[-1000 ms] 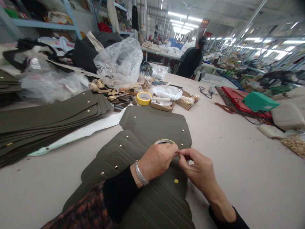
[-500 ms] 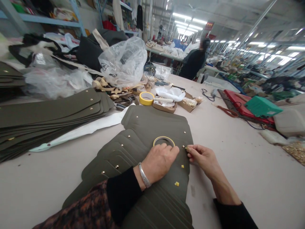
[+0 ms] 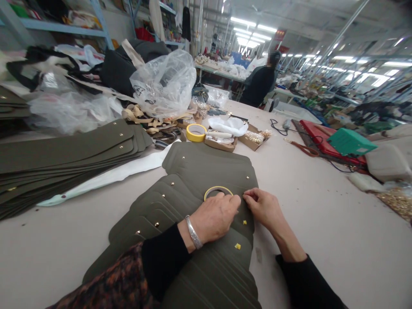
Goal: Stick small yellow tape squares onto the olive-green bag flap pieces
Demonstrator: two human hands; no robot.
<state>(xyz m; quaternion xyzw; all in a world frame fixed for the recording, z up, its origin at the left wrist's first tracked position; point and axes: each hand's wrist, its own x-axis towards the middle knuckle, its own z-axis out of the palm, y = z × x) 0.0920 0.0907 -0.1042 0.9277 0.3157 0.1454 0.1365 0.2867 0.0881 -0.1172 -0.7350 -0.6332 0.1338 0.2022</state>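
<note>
My left hand [image 3: 216, 216] is closed round a roll of yellow tape [image 3: 219, 187], resting over a spread stack of dark olive panels [image 3: 209, 161]. Thumb and forefinger of my right hand [image 3: 262, 207] pinch together at the panel's right edge, over the spot of a metal stud. A tiny yellow bit of tape showed at these fingertips half a second ago; now the fingers cover it. Below them, a small yellow tape piece [image 3: 244, 222] and a larger yellow tape piece [image 3: 237, 246] lie on the panels. Another gold stud [image 3: 247, 177] shows farther up the edge.
More olive panels [image 3: 64, 152] are stacked at left beside a white strip [image 3: 106, 182]. Behind stand a second yellow tape roll [image 3: 196, 133], a box of small metal parts [image 3: 254, 139] and plastic bags [image 3: 164, 83]. A green box [image 3: 351, 142] sits at right; a person [image 3: 260, 83] is beyond.
My right hand has moved slightly left and onto the stud, hiding both it and the yellow bit. My left hand stays on the tape roll. The view has shifted slightly.
</note>
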